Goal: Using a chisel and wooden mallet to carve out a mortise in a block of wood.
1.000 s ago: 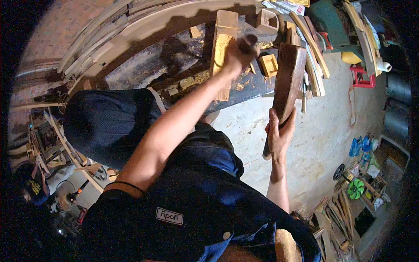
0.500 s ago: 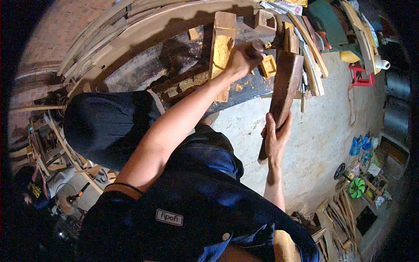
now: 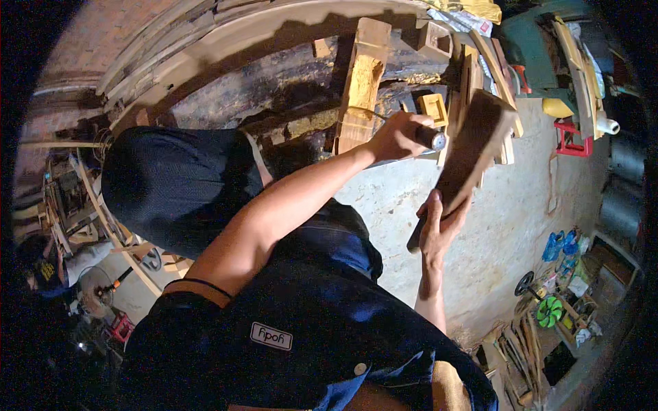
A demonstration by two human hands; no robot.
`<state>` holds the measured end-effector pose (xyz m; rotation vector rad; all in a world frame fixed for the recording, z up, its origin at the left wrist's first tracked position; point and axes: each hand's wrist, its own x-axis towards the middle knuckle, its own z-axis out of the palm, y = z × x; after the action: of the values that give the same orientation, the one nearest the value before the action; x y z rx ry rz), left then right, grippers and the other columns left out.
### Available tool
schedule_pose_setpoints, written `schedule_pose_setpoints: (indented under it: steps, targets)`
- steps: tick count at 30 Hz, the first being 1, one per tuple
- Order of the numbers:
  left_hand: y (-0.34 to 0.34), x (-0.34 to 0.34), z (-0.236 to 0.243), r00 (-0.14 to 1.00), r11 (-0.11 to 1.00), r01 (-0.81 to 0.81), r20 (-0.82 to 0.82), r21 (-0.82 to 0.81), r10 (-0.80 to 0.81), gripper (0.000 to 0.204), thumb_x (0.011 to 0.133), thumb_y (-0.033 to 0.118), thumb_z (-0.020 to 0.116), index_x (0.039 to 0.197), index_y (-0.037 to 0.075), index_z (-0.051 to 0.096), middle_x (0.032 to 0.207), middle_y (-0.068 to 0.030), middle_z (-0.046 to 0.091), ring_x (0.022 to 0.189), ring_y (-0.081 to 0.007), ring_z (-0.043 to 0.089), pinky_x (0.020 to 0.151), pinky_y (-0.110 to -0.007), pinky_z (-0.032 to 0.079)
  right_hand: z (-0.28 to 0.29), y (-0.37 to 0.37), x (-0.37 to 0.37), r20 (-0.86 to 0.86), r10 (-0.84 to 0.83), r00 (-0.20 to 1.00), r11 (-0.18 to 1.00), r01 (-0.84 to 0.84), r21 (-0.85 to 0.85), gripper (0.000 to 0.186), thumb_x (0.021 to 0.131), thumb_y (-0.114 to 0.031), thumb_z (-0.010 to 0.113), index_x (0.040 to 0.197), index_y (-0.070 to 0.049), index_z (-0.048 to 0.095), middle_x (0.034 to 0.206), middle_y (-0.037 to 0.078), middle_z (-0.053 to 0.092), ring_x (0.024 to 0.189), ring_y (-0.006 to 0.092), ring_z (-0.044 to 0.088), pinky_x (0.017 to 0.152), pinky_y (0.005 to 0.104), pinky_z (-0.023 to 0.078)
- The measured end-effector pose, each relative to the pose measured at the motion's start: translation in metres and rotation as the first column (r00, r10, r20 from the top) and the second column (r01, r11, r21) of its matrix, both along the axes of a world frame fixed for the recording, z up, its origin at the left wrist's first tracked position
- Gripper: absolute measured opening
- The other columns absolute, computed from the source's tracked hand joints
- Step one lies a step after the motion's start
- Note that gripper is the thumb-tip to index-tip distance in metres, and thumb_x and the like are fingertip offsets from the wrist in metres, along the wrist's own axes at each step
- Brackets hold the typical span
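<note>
My left hand point(image 3: 397, 135) is closed around a chisel point(image 3: 434, 140), whose handle end points right, toward the mallet. The chisel's thin blade slants left to the near end of a hollow cut in a reddish wood block point(image 3: 352, 135). Pale, rough wood shows inside that hollow. In my right hand point(image 3: 440, 222), the fingers wrap round the narrow handle of a dark wooden mallet point(image 3: 476, 140). The mallet's thick, blurred head is raised right of the chisel, with a gap between them.
A small yellow wooden box point(image 3: 433, 108) and a hollow wood block point(image 3: 435, 40) lie beyond my left hand. Long wood strips point(image 3: 495, 75) are stacked at the right. Further right are a red plastic stool point(image 3: 573, 140) and a green fan wheel point(image 3: 550, 312).
My left hand has come nearer and right with the chisel, and its blade now shows against the block. The mallet head has swung right. The whole view has shifted slightly.
</note>
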<state>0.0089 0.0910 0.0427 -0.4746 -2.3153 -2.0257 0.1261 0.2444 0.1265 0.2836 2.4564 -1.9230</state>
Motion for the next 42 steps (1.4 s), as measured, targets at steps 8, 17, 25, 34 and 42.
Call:
schedule_pose_setpoints:
  steps: [8, 17, 25, 34, 42]
  targets:
    - [-0.005, -0.039, -0.016, 0.977, 0.977, -0.215, 0.011, -0.007, 0.215, 0.028, 0.08, 0.032, 0.076, 0.077, 0.005, 0.067, 0.068, -0.0123, 0.068, 0.061, -0.0212, 0.066, 0.058, -0.035, 0.05, 0.003, -0.012, -0.018, 0.148, 0.008, 0.989, 0.994, -0.025, 0.109, 0.047, 0.093, -0.029, 0.069, 0.12, 0.001, 0.045, 0.07, 0.006, 0.056, 0.055, 0.0132, 0.053, 0.05, 0.0284, 0.045]
    - [-0.062, -0.053, -0.008, 0.879, 0.902, -0.432, 0.24, 0.03, 0.413, 0.023, 0.084, 0.027, 0.075, 0.093, 0.006, 0.07, 0.078, -0.0048, 0.07, 0.068, -0.0166, 0.062, 0.065, -0.036, 0.05, 0.0, -0.01, -0.018, 0.11, 0.008, 0.994, 0.994, -0.02, 0.106, 0.038, 0.096, -0.023, 0.065, 0.122, -0.003, 0.045, 0.069, 0.003, 0.053, 0.051, 0.0106, 0.051, 0.045, 0.0258, 0.041]
    - [-0.041, -0.039, 0.001, 0.87, 0.904, -0.416, 0.244, -0.1, 0.427, 0.015, 0.086, 0.019, 0.069, 0.091, 0.006, 0.065, 0.076, -0.0047, 0.065, 0.068, -0.0135, 0.06, 0.061, -0.032, 0.051, 0.019, -0.019, -0.025, 0.104, 0.049, 0.993, 0.999, -0.051, 0.013, 0.03, 0.097, -0.019, 0.063, 0.115, -0.003, 0.045, 0.07, 0.003, 0.054, 0.053, 0.0108, 0.052, 0.047, 0.025, 0.042]
    - [0.007, -0.001, 0.003, 0.939, 0.938, -0.343, 0.033, 0.044, 0.341, 0.019, 0.073, 0.01, 0.07, 0.092, 0.007, 0.064, 0.073, -0.0162, 0.066, 0.073, -0.0324, 0.068, 0.064, -0.04, 0.05, 0.026, -0.013, -0.048, 0.099, 0.185, 0.978, 0.888, -0.209, 0.411, 0.044, 0.091, -0.025, 0.069, 0.121, -0.001, 0.047, 0.08, 0.015, 0.064, 0.062, 0.0197, 0.056, 0.056, 0.0353, 0.047]
    - [0.01, -0.002, -0.004, 0.948, 0.947, -0.318, 0.046, 0.035, 0.316, 0.019, 0.073, 0.015, 0.074, 0.084, 0.006, 0.06, 0.071, -0.015, 0.064, 0.071, -0.0332, 0.066, 0.061, -0.04, 0.05, 0.006, -0.004, -0.04, 0.081, 0.203, 0.976, 0.889, -0.219, 0.403, 0.051, 0.091, -0.024, 0.07, 0.124, 0.005, 0.044, 0.097, 0.03, 0.063, 0.073, 0.0338, 0.061, 0.072, 0.0433, 0.05]
